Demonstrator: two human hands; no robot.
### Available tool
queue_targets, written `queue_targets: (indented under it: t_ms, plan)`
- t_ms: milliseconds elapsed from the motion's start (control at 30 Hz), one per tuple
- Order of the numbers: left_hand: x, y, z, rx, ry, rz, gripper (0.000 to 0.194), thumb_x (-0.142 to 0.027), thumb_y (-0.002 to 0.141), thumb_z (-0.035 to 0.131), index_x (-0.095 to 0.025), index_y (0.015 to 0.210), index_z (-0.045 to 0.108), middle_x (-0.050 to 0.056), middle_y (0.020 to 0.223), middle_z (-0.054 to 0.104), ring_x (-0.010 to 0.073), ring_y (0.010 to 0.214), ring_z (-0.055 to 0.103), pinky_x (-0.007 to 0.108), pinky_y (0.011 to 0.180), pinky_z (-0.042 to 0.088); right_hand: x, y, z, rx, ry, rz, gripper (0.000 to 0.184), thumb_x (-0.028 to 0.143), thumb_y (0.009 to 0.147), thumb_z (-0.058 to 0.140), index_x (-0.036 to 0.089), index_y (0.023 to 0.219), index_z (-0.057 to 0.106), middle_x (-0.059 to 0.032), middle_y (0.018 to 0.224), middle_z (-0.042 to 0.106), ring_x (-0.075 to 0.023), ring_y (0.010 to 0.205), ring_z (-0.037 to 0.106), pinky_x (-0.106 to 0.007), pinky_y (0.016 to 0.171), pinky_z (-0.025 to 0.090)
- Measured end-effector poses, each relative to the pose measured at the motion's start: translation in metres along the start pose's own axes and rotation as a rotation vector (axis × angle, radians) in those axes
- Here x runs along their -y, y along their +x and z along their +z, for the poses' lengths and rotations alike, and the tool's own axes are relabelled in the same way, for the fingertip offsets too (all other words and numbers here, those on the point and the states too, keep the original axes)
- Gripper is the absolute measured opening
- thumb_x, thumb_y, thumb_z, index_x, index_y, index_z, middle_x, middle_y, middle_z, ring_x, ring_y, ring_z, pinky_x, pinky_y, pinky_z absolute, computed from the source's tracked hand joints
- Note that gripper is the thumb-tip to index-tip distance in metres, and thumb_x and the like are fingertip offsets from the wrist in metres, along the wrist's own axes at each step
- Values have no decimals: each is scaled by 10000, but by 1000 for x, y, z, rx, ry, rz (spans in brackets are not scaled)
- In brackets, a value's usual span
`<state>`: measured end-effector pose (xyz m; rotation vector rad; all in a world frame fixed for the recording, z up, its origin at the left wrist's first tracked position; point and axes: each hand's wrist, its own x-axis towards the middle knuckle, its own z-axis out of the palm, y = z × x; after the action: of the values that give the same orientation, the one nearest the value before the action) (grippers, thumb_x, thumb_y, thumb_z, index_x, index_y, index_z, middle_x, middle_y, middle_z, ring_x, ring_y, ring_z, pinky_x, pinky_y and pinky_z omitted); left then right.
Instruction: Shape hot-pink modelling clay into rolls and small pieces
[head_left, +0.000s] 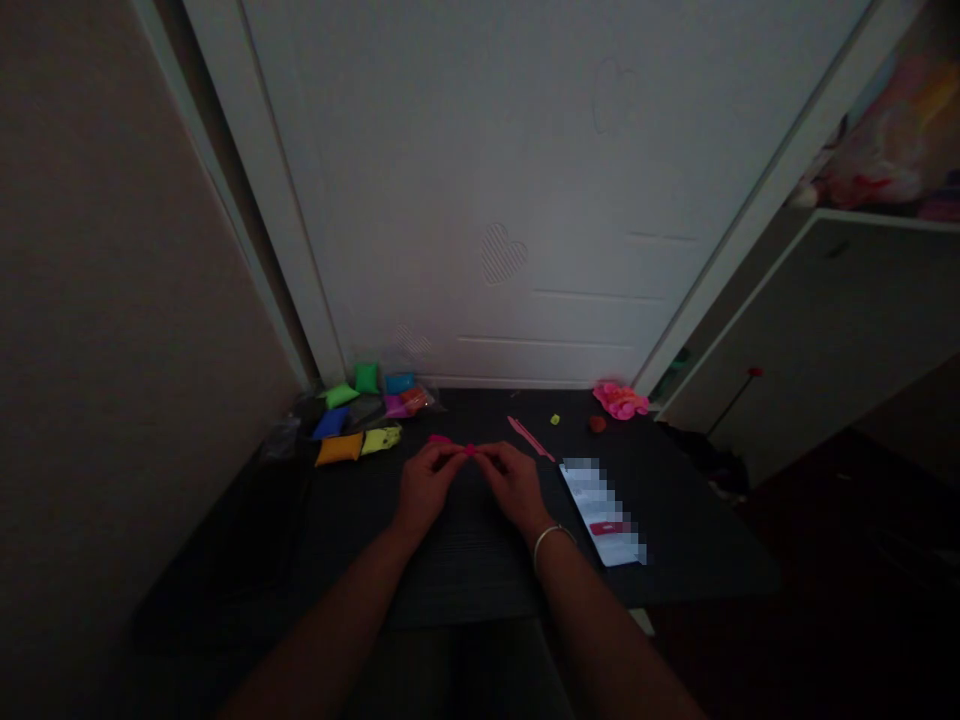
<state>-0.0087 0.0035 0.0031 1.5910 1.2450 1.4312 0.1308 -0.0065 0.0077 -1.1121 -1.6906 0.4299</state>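
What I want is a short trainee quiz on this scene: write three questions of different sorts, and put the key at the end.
1. Multiple choice: what do the left hand and the right hand hold between them?
A) a green packet
B) a small pink piece
C) a blue packet

2. True or false: a bracelet is worn on the right wrist.

3. Fill the gap: in the picture, just to the right of the orange packet lies a ____ packet.

Key: 1. B. 2. True. 3. Yellow: the yellow packet lies right next to the orange one.
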Motion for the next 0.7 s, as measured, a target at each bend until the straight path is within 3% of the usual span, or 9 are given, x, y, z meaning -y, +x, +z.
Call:
queue_targets:
  t_ms: [533,700]
  plan:
    - [-2,0,-1,23,28,-20,155,-322,671,604,-191,732,659,13,742,636,150,704,590,265,668,455,0,0,0,-17,68,51,138,273,775,526,198,810,637,-18,742,635,-124,653,572,-231,577,445]
    - [-3,0,-1,21,28,39,160,-320,671,604,-196,748,670,23,767,643,156,721,594,270,672,461,-2,0,1,-8,63,79,141,285,767,534,197,809,636,-22,750,635,-133,676,579,-236,584,447]
